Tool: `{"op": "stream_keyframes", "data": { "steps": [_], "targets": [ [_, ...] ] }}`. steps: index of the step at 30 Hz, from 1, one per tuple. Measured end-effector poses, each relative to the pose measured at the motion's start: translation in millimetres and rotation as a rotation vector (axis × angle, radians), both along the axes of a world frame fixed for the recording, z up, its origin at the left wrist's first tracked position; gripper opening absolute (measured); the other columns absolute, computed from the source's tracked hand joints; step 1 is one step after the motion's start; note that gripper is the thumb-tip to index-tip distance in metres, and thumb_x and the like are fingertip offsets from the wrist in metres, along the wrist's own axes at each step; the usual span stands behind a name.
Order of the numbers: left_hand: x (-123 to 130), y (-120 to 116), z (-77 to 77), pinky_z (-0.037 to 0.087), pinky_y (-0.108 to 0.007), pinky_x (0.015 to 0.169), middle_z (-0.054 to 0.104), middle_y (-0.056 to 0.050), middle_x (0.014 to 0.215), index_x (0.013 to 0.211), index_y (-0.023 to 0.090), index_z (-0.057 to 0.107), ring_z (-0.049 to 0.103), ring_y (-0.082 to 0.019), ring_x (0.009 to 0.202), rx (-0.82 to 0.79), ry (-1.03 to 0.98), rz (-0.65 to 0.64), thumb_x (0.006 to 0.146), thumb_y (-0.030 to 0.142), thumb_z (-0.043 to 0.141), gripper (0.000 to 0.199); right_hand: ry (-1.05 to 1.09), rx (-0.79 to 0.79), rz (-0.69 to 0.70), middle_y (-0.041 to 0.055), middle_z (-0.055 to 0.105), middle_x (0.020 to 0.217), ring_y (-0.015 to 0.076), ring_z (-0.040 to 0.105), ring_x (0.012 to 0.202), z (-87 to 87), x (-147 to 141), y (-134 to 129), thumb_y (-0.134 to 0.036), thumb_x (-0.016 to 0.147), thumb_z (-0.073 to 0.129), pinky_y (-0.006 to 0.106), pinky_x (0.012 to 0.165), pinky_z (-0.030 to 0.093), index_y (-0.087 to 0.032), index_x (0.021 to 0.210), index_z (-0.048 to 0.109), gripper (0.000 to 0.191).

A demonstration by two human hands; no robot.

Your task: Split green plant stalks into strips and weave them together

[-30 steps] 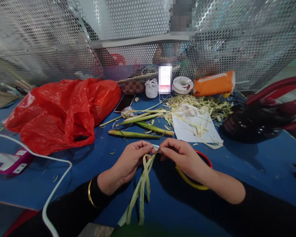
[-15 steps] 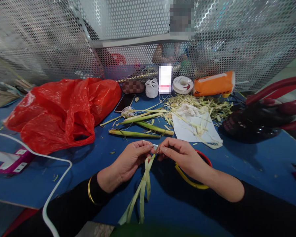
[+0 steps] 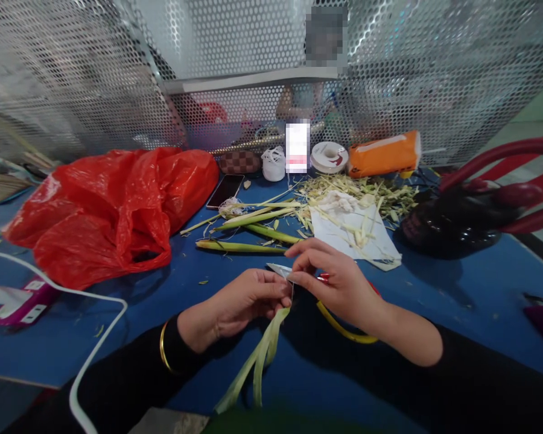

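My left hand (image 3: 253, 299) pinches a bundle of pale green leaf strips (image 3: 263, 355) near its top end. The strips hang down toward the front edge. A thin thread (image 3: 292, 294) runs up from the bundle to my right hand (image 3: 332, 274), whose thumb and fingertips are pinched on it. Scissors lie on the table under my hands. Their silver blade (image 3: 279, 269) shows between my fingers, and their yellow handle (image 3: 344, 328) curves out below my right wrist. The red handle is mostly hidden behind my right hand.
Green stalks (image 3: 239, 246) lie ahead, beside white paper (image 3: 353, 229) and a shavings pile (image 3: 389, 196). A red plastic bag (image 3: 104, 211) is at left, with a white cable (image 3: 102, 343) nearer. A dark pot (image 3: 447, 229) stands right. A perforated metal screen (image 3: 248, 36) rises behind.
My right hand has moved up and apart from my left, drawing the thread straight between them. The bundle's top has dropped slightly, and more of the scissors' blade shows. The view has shifted slightly.
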State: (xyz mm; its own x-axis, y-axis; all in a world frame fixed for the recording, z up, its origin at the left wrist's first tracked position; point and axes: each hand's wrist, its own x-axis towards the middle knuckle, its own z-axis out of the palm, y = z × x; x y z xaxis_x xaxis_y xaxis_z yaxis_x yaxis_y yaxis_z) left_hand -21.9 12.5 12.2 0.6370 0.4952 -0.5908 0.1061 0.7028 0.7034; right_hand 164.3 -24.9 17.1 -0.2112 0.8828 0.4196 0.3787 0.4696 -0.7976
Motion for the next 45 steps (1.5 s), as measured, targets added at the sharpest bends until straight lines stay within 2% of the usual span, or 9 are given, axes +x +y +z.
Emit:
{"op": "stream_keyframes", "data": {
  "steps": [2,7,10,18,23,27,32,37,45],
  "targets": [
    [2,1,3.3,0.041,-0.018,0.050,0.063,0.001,0.059,0.068,0.012,0.066,0.052,-0.006,0.050,0.002,0.026,-0.036,0.064,0.021,0.076,0.013,-0.059,0.089,0.053,0.0105,0.063,0.108,0.0188,0.060,0.105,-0.8,2,0,-0.015,0.088,0.057,0.027,0.082,0.046,-0.018,0.079,0.059,0.010],
    [4,2,6.0,0.044,-0.017,0.054,0.066,-0.001,0.063,0.071,0.012,0.070,0.057,-0.007,0.053,0.041,0.049,-0.142,0.064,0.017,0.074,0.010,-0.247,0.057,0.093,0.0024,0.064,0.077,0.0135,0.058,0.067,-4.5,3,-1,-0.019,0.093,0.049,0.023,0.059,0.042,-0.019,0.083,0.059,0.014],
    [2,3,5.2,0.045,-0.018,0.056,0.066,-0.001,0.065,0.075,0.012,0.072,0.057,-0.008,0.055,0.049,0.050,-0.167,0.066,0.018,0.075,0.011,-0.321,-0.031,0.064,0.0006,0.062,0.069,0.0128,0.054,0.060,-3.1,2,-3,-0.019,0.091,0.049,0.023,0.056,0.038,-0.019,0.082,0.059,0.014],
    [-3,5,5.4,0.046,-0.019,0.059,0.066,-0.001,0.066,0.082,0.013,0.076,0.058,-0.008,0.058,0.043,0.014,-0.220,0.069,0.024,0.077,0.017,-0.132,-0.298,0.030,-0.0034,0.059,0.060,0.0107,0.050,0.054,-0.4,-1,-4,-0.026,0.088,0.058,0.022,0.052,0.036,-0.020,0.070,0.058,0.018],
    [-3,4,5.0,0.046,-0.019,0.061,0.067,-0.002,0.068,0.083,0.014,0.076,0.059,-0.008,0.059,0.028,-0.013,-0.226,0.068,0.024,0.078,0.018,-0.083,-0.326,0.007,-0.0041,0.056,0.057,0.0102,0.048,0.053,-5.8,-4,-4,-0.028,0.087,0.059,0.022,0.050,0.035,-0.019,0.068,0.057,0.021],
    [1,0,1.8,0.046,-0.020,0.058,0.065,-0.002,0.063,0.076,0.013,0.075,0.057,-0.008,0.055,0.048,0.001,-0.128,0.069,0.031,0.077,0.020,-0.089,-0.310,-0.024,-0.0026,0.059,0.061,0.0114,0.050,0.055,-8.2,-4,-2,-0.028,0.088,0.057,0.023,0.053,0.038,-0.020,0.073,0.059,0.017],
    [5,-2,2.3,0.044,-0.020,0.056,0.064,-0.002,0.063,0.073,0.011,0.074,0.055,-0.008,0.054,0.109,0.022,0.060,0.067,0.034,0.080,0.024,-0.052,-0.184,-0.282,0.0032,0.064,0.079,0.0141,0.054,0.063,1.7,6,2,-0.029,0.090,0.055,0.026,0.057,0.042,-0.020,0.094,0.061,0.012],
    [3,0,3.1,0.044,-0.021,0.057,0.062,-0.001,0.062,0.065,0.011,0.070,0.054,-0.008,0.053,0.175,-0.041,0.160,0.067,0.035,0.080,0.026,-0.101,-0.263,-0.064,-0.0001,0.062,0.069,0.0143,0.055,0.063,10.7,5,-3,-0.032,0.086,0.062,0.025,0.055,0.042,-0.021,0.079,0.063,0.013],
    [2,0,-0.8,0.045,-0.022,0.057,0.063,-0.001,0.064,0.068,0.011,0.069,0.056,-0.008,0.054,0.157,-0.037,0.189,0.067,0.035,0.080,0.027,-0.125,-0.292,-0.125,-0.0002,0.062,0.068,0.0140,0.054,0.061,3.8,-3,-8,-0.027,0.088,0.057,0.025,0.055,0.040,-0.021,0.075,0.060,0.015]
  ]
}}
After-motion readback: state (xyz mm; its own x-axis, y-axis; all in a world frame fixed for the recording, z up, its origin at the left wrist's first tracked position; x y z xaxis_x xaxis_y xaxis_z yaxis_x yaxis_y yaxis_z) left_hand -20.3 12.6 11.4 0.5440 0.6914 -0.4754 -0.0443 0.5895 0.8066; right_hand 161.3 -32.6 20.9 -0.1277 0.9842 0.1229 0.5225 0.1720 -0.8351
